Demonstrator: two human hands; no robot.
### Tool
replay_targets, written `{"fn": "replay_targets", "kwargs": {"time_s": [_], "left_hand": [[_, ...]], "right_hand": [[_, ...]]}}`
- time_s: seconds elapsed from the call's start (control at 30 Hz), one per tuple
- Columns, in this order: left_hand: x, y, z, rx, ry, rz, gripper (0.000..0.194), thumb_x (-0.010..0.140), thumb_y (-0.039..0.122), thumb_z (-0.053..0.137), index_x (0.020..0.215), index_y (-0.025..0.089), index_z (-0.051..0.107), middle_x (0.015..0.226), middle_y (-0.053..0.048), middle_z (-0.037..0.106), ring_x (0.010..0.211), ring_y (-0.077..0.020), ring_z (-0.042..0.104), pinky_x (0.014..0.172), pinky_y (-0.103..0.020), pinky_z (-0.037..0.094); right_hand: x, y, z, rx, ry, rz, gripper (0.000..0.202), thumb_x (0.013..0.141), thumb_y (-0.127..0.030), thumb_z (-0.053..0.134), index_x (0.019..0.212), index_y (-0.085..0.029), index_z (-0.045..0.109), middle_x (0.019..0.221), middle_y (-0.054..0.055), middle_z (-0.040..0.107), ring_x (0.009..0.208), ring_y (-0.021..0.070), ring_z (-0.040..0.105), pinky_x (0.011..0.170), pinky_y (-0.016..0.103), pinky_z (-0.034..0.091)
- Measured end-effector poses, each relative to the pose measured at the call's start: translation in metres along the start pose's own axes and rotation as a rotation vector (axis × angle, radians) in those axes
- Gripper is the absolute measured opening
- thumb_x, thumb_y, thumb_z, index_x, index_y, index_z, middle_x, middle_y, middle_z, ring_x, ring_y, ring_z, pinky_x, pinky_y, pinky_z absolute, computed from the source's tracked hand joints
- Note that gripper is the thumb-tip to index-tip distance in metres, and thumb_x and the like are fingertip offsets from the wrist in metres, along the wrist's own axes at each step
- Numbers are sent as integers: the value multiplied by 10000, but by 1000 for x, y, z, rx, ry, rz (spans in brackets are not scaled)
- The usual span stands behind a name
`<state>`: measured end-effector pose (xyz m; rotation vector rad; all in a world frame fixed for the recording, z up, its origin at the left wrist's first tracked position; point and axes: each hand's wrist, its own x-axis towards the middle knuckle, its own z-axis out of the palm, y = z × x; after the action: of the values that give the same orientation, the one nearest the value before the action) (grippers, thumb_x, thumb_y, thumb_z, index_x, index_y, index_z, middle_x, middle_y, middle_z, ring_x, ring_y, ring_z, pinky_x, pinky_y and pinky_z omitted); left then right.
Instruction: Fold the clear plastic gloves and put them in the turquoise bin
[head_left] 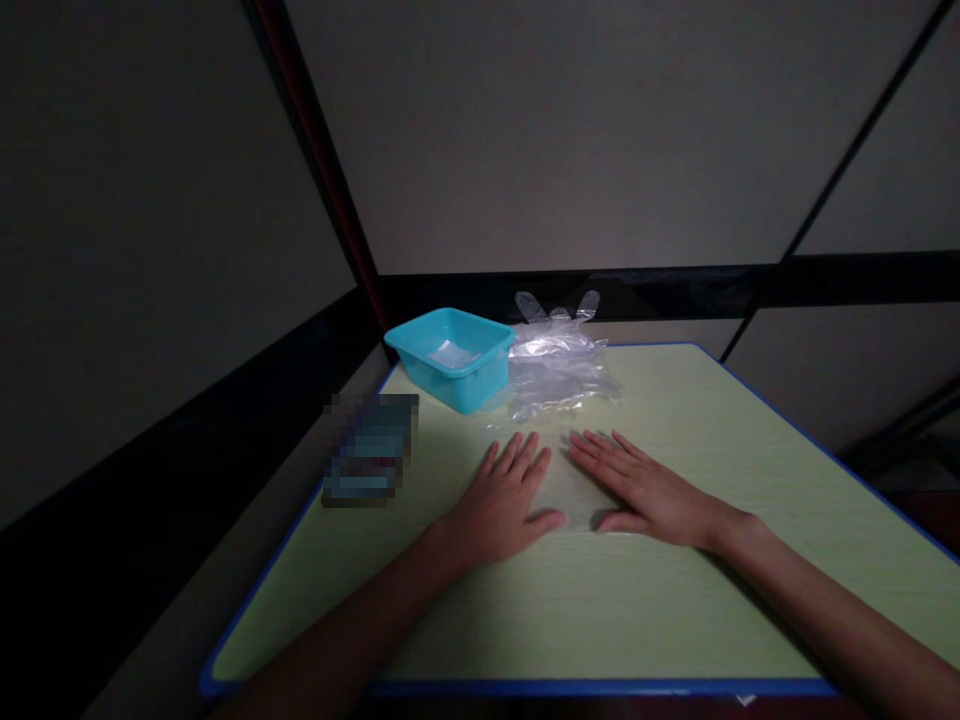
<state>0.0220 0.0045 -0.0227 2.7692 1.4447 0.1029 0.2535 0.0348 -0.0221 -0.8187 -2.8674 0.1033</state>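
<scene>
My left hand (501,508) lies flat with its fingers spread, palm down near the middle of the table. Opposite it, my right hand (643,490) is also laid flat, fingers stretched out and pointing inward. Between and partly beneath both hands is a thin clear plastic glove (576,500), spread on the tabletop; its outline is faint and the hands cover much of it. Just beyond the fingertips sits a heap of clear disposable plastic gloves (559,365), crumpled and shiny, with a few glove fingers sticking up at the back.
A turquoise plastic basket (469,388) with a whitish piece inside stands left of the glove heap. At the table's left edge lies a blurred-out flat object (371,450). The pale green table (600,620) has a blue rim, with wall panels behind and to the left.
</scene>
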Motion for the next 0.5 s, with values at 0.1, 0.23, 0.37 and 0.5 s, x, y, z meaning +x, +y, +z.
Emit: {"fn": "replay_targets", "kwargs": {"time_s": [0.1, 0.23, 0.37, 0.5], "left_hand": [[0, -2, -2, -10, -32, -2, 755, 770, 625, 355, 1343, 157, 205, 1420, -134, 131, 1297, -291, 83, 1017, -472, 118], [0, -4, -3, -24, -33, 4, 780, 751, 642, 370, 1344, 162, 208, 1424, -135, 103, 1298, -301, 57, 1020, -482, 98], [-1, -5, -1, -39, -43, 9, 803, 730, 660, 382, 1341, 164, 220, 1427, -132, 96, 1297, -309, 39, 1023, -487, 78], [-2, -7, 1, -79, -11, 15, 834, 719, 678, 378, 1347, 161, 197, 1428, -133, 87, 1297, -310, 21, 1023, -493, 71]], "right_hand": [[-1, 2, -3, 44, -16, -22, 807, 772, -577, 430, 1378, -182, 71, 1427, 113, 126, 1296, 251, 99, 1042, 478, 103], [-2, 7, -3, 123, -8, -65, 843, 734, -579, 485, 1376, -187, 103, 1430, 95, 144, 1301, 236, 90, 1050, 453, 113], [-5, 12, 1, 212, 2, -99, 849, 701, -575, 535, 1364, -189, 171, 1416, 91, 210, 1297, 233, 129, 1053, 439, 128], [-12, 17, 1, 275, 52, -97, 896, 633, -582, 602, 1345, -185, 232, 1393, 106, 267, 1285, 256, 166, 1038, 441, 175]]}}
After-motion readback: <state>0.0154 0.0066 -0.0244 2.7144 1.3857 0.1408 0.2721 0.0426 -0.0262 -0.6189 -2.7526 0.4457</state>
